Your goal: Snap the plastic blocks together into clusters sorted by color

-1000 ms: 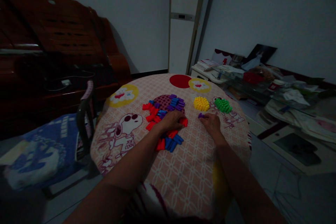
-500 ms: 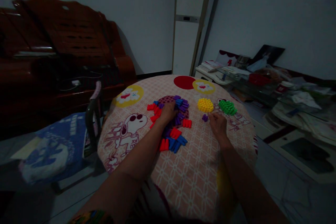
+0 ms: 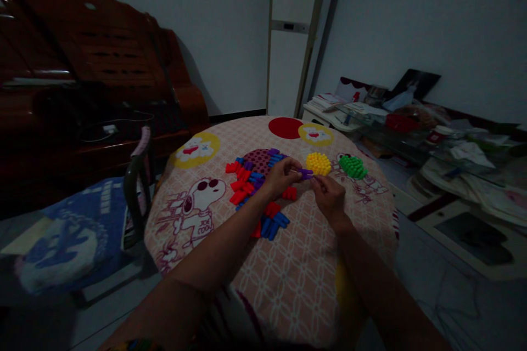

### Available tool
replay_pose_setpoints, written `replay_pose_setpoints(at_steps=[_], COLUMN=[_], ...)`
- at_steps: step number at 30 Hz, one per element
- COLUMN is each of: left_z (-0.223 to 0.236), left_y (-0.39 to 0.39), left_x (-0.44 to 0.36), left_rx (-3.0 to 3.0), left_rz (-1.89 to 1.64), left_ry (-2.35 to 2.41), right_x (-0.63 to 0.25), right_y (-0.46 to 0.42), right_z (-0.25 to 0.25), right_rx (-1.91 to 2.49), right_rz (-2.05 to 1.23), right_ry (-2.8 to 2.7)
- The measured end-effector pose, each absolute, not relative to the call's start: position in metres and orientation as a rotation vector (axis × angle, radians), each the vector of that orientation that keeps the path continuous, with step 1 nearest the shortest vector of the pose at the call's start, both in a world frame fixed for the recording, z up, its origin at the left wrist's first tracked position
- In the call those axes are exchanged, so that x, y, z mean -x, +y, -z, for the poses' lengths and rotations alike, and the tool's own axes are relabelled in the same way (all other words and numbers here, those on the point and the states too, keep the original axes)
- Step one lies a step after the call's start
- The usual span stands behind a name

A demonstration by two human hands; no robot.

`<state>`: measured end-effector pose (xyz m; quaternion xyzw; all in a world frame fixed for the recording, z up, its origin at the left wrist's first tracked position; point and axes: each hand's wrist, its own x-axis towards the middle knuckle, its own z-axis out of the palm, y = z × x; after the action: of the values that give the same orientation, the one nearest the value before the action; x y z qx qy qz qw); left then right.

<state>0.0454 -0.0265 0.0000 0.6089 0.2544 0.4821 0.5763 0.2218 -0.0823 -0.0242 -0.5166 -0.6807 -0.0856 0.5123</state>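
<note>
Over the right half of the round table my left hand (image 3: 285, 178) is closed, pinching a purple plastic building block (image 3: 305, 174) that points to the right. My right hand (image 3: 329, 193) meets its other end with thumb and finger pressed together; the fingertips hide exactly what lies between them. Just behind my hands sits a yellow cluster of joined blocks (image 3: 318, 163). A green cluster (image 3: 353, 166) lies farther right. Left of and beneath my left hand spreads a loose pile of red blocks (image 3: 241, 189), blue blocks (image 3: 275, 226) and purple ones, partly covered by my forearm.
The blocks lie on a patterned tablecloth (image 3: 284, 269). A chair with a blue cover (image 3: 78, 230) stands at the left, before a wooden sofa (image 3: 99, 60). A cluttered glass-topped cabinet (image 3: 370, 126) runs along the right wall.
My left hand has come out of the pile and moved right, with a purple block in it. My right hand has shifted slightly left, and the two hands now meet.
</note>
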Motion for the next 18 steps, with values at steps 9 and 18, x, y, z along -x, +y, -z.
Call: replay_pose_setpoints(at_steps=[9, 18], left_z=[0.008, 0.005], left_y=[-0.019, -0.016], left_x=[-0.036, -0.006], left_rx=[-1.764, -2.398], left_rz=[-1.088, -0.710], left_ry=[0.760, 0.918], right_x=[-0.226, -0.273], right_y=[-0.081, -0.069], right_z=[0.019, 0.031], right_rx=[1.290, 1.667], right_rz=[-0.090, -0.022], right_ry=[-1.329, -1.496])
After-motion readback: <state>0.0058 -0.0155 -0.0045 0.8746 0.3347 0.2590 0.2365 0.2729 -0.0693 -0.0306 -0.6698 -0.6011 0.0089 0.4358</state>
